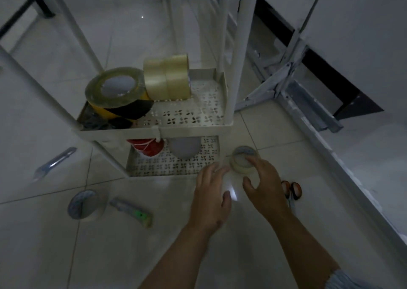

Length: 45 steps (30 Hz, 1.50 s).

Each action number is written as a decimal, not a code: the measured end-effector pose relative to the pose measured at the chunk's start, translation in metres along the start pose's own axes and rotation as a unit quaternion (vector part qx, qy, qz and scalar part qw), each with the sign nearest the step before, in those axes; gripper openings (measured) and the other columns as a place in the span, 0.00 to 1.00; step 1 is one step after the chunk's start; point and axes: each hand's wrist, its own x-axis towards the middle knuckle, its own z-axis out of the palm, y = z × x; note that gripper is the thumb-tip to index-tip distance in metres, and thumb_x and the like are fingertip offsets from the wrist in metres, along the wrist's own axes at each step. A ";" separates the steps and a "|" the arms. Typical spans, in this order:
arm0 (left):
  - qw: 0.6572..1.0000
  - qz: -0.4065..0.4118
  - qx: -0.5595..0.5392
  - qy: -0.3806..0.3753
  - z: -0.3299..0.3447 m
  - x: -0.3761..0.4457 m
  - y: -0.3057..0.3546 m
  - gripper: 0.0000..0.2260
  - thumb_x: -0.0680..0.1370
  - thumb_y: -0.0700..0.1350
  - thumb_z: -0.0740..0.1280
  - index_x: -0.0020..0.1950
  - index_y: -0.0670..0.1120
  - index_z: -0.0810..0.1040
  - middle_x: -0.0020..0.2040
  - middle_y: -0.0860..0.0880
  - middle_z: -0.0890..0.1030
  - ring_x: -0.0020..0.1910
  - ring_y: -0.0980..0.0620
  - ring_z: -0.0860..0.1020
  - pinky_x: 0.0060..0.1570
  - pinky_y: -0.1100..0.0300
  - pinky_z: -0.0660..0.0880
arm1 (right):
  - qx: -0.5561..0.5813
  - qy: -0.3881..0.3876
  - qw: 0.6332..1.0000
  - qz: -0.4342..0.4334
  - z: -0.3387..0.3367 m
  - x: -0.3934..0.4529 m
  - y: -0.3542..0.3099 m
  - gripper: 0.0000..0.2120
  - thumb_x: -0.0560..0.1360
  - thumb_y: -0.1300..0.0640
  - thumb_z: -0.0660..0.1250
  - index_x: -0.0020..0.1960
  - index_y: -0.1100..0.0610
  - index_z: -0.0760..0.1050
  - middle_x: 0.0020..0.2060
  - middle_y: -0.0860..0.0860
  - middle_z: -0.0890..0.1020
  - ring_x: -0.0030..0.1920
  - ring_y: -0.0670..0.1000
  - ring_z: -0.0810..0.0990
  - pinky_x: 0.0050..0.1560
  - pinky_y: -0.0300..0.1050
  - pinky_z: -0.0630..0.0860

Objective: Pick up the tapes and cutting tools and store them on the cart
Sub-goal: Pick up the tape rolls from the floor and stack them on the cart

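A white tiered cart [154, 131] stands on the tiled floor. Its middle shelf holds a clear tape roll [114, 86] lying on a yellow-black roll [123, 111], and an upright clear double roll [167, 77]. The bottom shelf holds a red roll [146, 147] and a grey roll [184, 149]. On the floor beside the cart's right corner lies a pale tape roll [241, 160]. My right hand [264, 185] hovers over it, fingers spread and touching its rim. My left hand [211, 192] is open just left of it. Orange-handled scissors [291, 190] lie right of my right hand.
On the floor lie a tape roll [84, 204], a green-marked utility knife [132, 211] and a grey utility knife [55, 162] at the left. A folded metal ladder [297, 90] leans at the right. Table legs [39, 2] stand behind the cart.
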 end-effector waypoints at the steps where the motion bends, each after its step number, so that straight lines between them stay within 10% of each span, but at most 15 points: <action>1: 0.999 -0.010 0.001 -0.032 0.010 0.000 -0.002 0.24 0.72 0.48 0.54 0.68 0.48 0.65 0.71 0.46 0.63 0.70 0.52 0.56 0.69 0.61 0.54 | -0.008 -0.011 1.000 0.018 0.000 -0.001 0.012 0.21 0.68 0.68 0.66 0.61 0.65 0.72 0.56 0.62 0.78 0.57 0.58 0.75 0.60 0.40 0.64; 16: 0.958 -0.103 0.014 -0.267 0.101 0.069 -0.031 0.33 0.78 0.42 0.58 0.74 0.40 0.38 0.76 0.40 0.37 0.76 0.44 0.38 0.69 0.64 0.40 | 0.017 -0.155 0.979 0.133 0.037 0.043 0.126 0.36 0.71 0.68 0.63 0.74 0.58 0.50 0.74 0.60 0.55 0.73 0.60 0.55 0.74 0.56 0.53; 25: 0.951 -0.239 -0.156 -0.117 0.124 0.098 -0.024 0.33 0.63 0.53 0.61 0.66 0.39 0.66 0.64 0.38 0.72 0.65 0.40 0.71 0.65 0.52 0.70 | 0.050 -0.117 0.977 0.171 0.051 0.044 0.151 0.33 0.68 0.64 0.67 0.70 0.60 0.60 0.65 0.58 0.72 0.65 0.57 0.71 0.60 0.44 0.70; 29: 0.928 -0.298 -0.166 -0.148 0.113 0.086 -0.001 0.47 0.56 0.57 0.59 0.73 0.41 0.53 0.72 0.42 0.59 0.71 0.46 0.62 0.58 0.68 0.59 | 0.073 -0.074 0.975 0.197 0.037 0.030 0.139 0.32 0.67 0.66 0.70 0.68 0.64 0.62 0.59 0.55 0.68 0.57 0.48 0.69 0.50 0.31 0.63; 35: 0.931 -0.312 -0.161 -0.103 0.105 0.067 0.001 0.25 0.72 0.42 0.67 0.67 0.39 0.64 0.64 0.37 0.64 0.63 0.44 0.68 0.57 0.61 0.67 | 0.124 -0.013 0.979 0.163 0.022 0.015 0.115 0.32 0.64 0.70 0.73 0.66 0.63 0.67 0.55 0.54 0.67 0.57 0.57 0.73 0.58 0.49 0.75; 45: 0.926 -0.295 -0.232 -0.034 0.060 0.009 0.014 0.23 0.74 0.39 0.66 0.67 0.46 0.66 0.60 0.48 0.66 0.59 0.50 0.71 0.62 0.56 0.70 | 0.160 -0.083 0.976 0.122 0.002 -0.013 0.060 0.33 0.66 0.70 0.72 0.68 0.58 0.66 0.65 0.53 0.74 0.63 0.51 0.74 0.64 0.46 0.73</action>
